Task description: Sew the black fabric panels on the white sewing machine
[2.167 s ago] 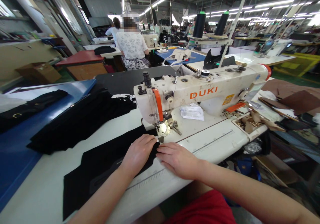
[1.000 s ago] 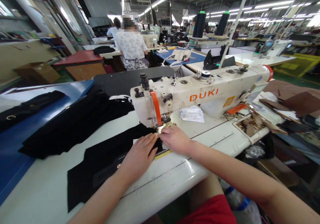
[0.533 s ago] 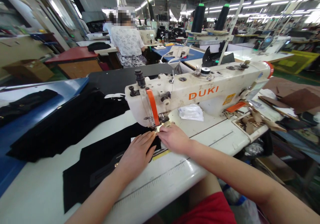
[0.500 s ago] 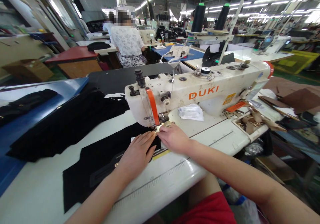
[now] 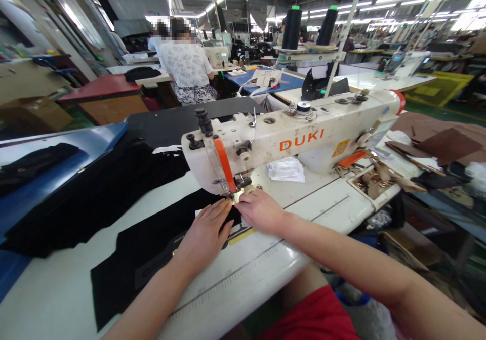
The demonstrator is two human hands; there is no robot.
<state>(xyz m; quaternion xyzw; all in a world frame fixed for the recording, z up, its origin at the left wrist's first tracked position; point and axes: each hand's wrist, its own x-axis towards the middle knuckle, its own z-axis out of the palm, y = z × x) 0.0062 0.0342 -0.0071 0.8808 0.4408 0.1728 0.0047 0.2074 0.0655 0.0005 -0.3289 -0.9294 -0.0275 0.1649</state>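
A white sewing machine (image 5: 266,137) marked DUKI stands on the pale table, its lamp lit at the needle. Black fabric (image 5: 152,234) lies flat, its right end under the machine's presser foot. My left hand (image 5: 207,231) rests flat on this fabric, thumb apart from the fingers, fingertips just in front of the foot. Beside the foot on the right, my right hand (image 5: 261,211) has its fingers bent together at the fabric's edge; what they pinch, if anything, is hidden. A small white label shows partly behind my left hand.
More black fabric (image 5: 91,193) is heaped at the left. White labels (image 5: 285,170) lie under the machine arm. A tray (image 5: 375,182) of small metal and brown pieces is at the right. Two black thread cones stand behind; a person (image 5: 186,67) is farther back.
The whole view has shifted slightly, so the machine and table appear a little farther left. Both hands keep nearly the same places by the presser foot.
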